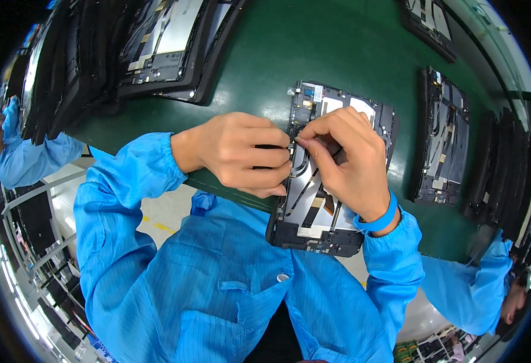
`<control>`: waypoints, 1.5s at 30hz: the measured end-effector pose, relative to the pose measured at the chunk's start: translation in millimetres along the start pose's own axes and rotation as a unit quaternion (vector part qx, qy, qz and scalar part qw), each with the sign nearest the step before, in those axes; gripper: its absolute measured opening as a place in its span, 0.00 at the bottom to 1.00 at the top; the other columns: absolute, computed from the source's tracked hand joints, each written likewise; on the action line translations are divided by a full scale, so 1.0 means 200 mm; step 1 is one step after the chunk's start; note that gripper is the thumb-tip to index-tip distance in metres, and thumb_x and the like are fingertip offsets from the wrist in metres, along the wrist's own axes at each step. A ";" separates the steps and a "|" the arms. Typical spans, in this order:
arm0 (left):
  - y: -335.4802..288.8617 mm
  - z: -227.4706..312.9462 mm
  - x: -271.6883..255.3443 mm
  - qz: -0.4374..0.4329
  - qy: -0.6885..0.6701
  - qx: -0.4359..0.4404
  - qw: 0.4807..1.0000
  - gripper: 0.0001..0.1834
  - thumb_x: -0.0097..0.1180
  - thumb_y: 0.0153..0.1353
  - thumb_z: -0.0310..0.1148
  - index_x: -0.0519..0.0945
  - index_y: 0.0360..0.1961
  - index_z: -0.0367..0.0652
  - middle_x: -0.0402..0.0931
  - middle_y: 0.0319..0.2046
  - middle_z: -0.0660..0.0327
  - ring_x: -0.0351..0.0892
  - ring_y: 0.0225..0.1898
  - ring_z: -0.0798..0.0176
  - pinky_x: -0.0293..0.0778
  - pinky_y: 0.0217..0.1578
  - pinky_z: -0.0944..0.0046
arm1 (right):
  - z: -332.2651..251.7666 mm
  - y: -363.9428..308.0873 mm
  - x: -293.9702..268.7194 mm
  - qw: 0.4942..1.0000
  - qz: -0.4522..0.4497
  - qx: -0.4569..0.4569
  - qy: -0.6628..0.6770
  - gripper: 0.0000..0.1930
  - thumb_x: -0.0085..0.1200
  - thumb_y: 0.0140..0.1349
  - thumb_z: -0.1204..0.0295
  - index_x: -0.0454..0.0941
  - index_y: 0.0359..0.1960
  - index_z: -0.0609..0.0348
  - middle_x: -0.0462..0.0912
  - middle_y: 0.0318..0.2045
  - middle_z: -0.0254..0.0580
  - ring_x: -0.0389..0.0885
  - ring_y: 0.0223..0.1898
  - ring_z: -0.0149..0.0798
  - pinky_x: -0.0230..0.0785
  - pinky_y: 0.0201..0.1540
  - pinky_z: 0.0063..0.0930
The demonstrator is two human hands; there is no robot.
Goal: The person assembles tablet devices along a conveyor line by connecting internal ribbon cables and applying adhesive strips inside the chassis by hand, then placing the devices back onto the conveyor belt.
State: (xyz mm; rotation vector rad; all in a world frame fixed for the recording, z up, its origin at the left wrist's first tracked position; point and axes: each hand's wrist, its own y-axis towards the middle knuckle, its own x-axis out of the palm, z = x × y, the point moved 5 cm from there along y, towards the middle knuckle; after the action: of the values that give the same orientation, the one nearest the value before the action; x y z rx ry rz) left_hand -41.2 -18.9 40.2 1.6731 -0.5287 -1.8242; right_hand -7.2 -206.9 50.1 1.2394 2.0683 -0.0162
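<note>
Green-topped bench [253, 66], opened tablet chassis [300, 215] at its near edge under both hands, lower end apparently overhanging. Right hand [350, 160] has thumb and forefinger pinched at the chassis's upper left side, can't tell on what; left hand [235, 154] is curled against the left edge, can't tell whether it grips. Risks, my read: a sideways tug could strain the black cables [301, 164] beside the pinch, and leaning on the overhang could tip the chassis off.

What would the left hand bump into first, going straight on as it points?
For the left hand, likely the bare right hand, just ahead over the rectangular, silver-panelled black device, though depth is unclear.
</note>
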 end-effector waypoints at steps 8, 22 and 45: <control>0.01 -0.09 -0.01 0.012 0.063 -0.004 0.998 0.15 0.75 0.62 0.41 0.86 0.36 0.40 0.80 0.33 0.61 0.85 0.39 0.56 0.82 0.34 0.61 | 0.02 0.03 -0.01 0.997 0.008 0.055 0.054 0.11 0.72 0.60 0.80 0.89 0.44 0.58 0.90 0.35 0.40 0.85 0.32 0.41 0.73 0.39 0.35; -0.01 -0.12 0.00 0.024 0.109 -0.006 0.994 0.14 0.75 0.62 0.40 0.86 0.37 0.41 0.79 0.33 0.63 0.81 0.37 0.60 0.77 0.32 0.63 | 0.08 0.16 -0.01 0.988 -0.030 0.127 0.079 0.15 0.72 0.59 0.81 0.89 0.49 0.61 0.90 0.32 0.39 0.78 0.23 0.27 0.70 0.28 0.26; -0.04 -0.11 0.00 0.022 0.053 -0.106 0.993 0.11 0.71 0.64 0.33 0.89 0.42 0.37 0.87 0.37 0.57 0.88 0.40 0.52 0.87 0.37 0.57 | 0.16 0.14 -0.04 0.975 -0.038 0.174 0.135 0.18 0.72 0.58 0.78 0.89 0.52 0.57 0.91 0.28 0.32 0.71 0.21 0.17 0.62 0.24 0.18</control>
State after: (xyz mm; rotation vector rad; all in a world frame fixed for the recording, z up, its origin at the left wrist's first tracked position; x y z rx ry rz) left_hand -20.7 -10.1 32.5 1.5907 -0.3106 -1.6852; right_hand 34.2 -208.7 39.9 1.4320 2.4236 -0.2698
